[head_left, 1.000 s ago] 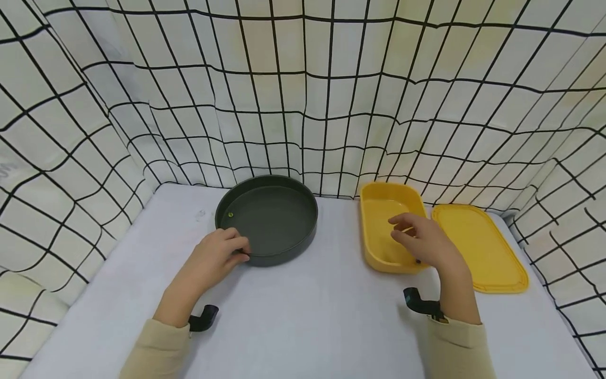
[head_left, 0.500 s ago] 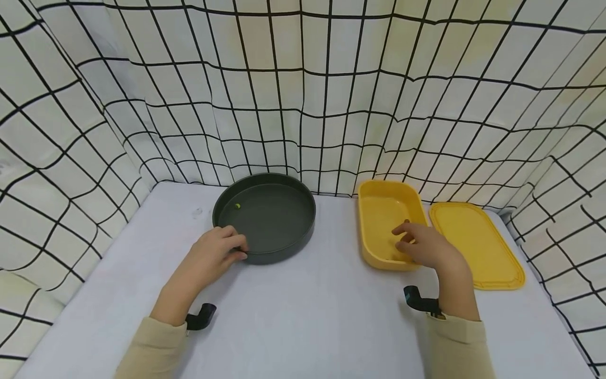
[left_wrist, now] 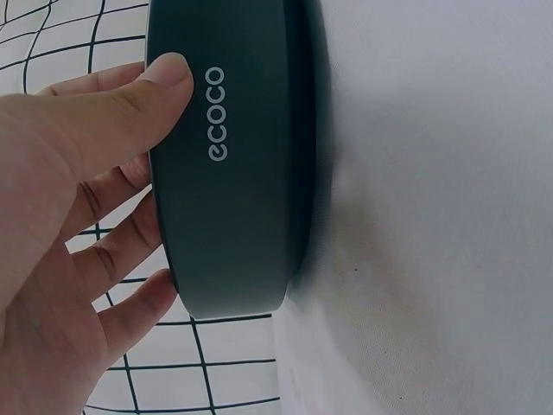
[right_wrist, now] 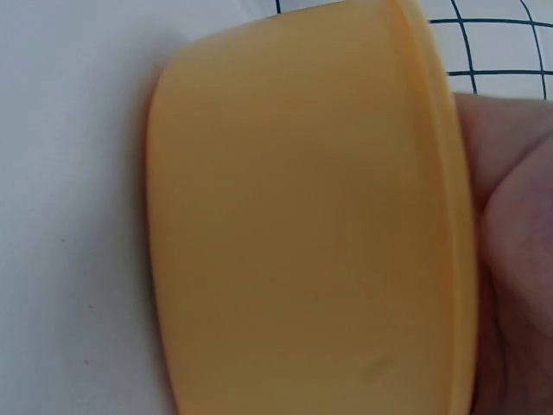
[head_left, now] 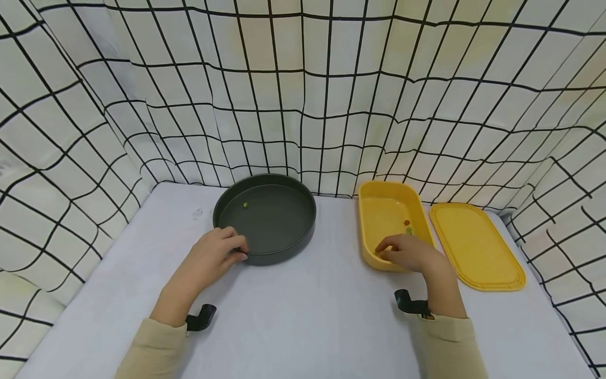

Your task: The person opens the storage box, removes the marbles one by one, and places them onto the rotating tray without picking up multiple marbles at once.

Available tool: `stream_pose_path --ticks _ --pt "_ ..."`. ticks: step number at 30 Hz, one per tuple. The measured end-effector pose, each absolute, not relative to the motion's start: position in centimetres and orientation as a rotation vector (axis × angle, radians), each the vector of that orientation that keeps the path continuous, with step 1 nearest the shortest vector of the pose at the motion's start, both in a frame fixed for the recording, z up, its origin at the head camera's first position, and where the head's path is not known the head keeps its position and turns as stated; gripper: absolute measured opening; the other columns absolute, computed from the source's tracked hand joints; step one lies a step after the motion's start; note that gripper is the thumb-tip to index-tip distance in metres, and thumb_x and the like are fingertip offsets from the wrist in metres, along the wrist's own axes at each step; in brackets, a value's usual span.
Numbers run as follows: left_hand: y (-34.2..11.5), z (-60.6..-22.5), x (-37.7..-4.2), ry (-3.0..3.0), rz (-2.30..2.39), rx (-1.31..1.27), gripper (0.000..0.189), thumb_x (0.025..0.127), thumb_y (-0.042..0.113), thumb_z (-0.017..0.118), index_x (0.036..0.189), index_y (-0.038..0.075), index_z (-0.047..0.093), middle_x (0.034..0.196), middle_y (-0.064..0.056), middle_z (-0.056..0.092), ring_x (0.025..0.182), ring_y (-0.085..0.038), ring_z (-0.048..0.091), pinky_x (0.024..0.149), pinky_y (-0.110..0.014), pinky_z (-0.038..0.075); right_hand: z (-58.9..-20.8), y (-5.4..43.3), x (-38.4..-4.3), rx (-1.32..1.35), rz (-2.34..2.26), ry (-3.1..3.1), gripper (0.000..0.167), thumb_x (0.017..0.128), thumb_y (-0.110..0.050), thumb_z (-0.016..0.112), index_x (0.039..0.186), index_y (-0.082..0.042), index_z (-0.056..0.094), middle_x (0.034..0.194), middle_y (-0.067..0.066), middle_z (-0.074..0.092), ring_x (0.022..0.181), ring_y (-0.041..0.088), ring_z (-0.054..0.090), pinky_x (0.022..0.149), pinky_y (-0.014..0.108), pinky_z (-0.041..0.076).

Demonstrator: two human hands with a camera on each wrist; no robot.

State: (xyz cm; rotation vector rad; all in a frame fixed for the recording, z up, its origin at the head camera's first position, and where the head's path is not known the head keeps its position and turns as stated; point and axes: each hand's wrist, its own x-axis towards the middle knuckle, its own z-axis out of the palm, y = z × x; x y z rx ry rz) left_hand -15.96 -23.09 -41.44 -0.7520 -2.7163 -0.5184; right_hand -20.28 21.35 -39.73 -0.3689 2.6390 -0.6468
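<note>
My left hand (head_left: 219,249) grips the near left rim of a dark green round tray (head_left: 270,216). In the left wrist view its thumb presses the outer wall, which reads "ecoco", and the other fingers go over the rim. A tiny green bead-like thing (head_left: 245,205) lies inside the tray. My right hand (head_left: 408,251) reaches over the near end of a yellow rectangular box (head_left: 385,208), fingers bent down inside it. Whether they pinch anything is hidden; the right wrist view shows mostly the box's outer wall (right_wrist: 302,207). Small red (head_left: 407,222) and green (head_left: 409,230) bits lie in the box.
A yellow flat lid (head_left: 478,247) lies right of the box. White cloth (head_left: 303,316) covers the table. A white wall with a black grid (head_left: 303,95) encloses the back and both sides. A black wrist mount (head_left: 202,317) sits under each wrist.
Inside the box, my right hand has moved left and nearer, uncovering the red and green bits. The green bead has rolled right and away in the tray. My left hand keeps its grip.
</note>
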Motion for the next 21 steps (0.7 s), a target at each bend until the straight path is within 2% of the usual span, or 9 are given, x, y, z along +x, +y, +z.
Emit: stream_pose_path --ticks 10,17,21 --pt "-23.0 -41.3 -15.8 -2.732 -0.519 -0.742 0.018 0.081 0.015 0.083 0.084 0.022 0.067 0.084 0.006 0.059 0.08 -0.016 0.055 0.07 -0.035 0.047 -40.9 21.0 -20.9 -0.416 -0.674 2.61 0.022 0.102 -0.027 0.055 0.11 -0.017 0.073 0.09 -0.003 0.064 0.087 0.018 0.055 0.074 0.033 0.045" --pt "-22.9 -41.2 -15.7 -2.719 -0.525 -0.747 0.019 0.08 0.013 0.083 0.084 0.022 0.066 0.083 0.007 0.057 0.079 -0.016 0.055 0.07 -0.035 0.047 -40.9 20.9 -21.0 -0.369 -0.702 2.587 0.024 0.101 -0.029 0.056 0.099 -0.014 0.074 0.071 0.0 0.056 0.074 0.017 0.053 0.066 0.031 0.043" --pt "-22.9 -41.2 -15.8 -2.721 -0.524 -0.745 0.019 0.08 0.013 0.084 0.084 0.022 0.067 0.083 0.007 0.057 0.08 -0.016 0.056 0.071 -0.036 0.047 -40.9 20.8 -20.9 -0.317 -0.713 2.581 0.026 0.1 -0.033 0.057 0.093 -0.014 0.073 0.066 0.0 0.052 0.068 0.017 0.051 0.062 0.031 0.041"
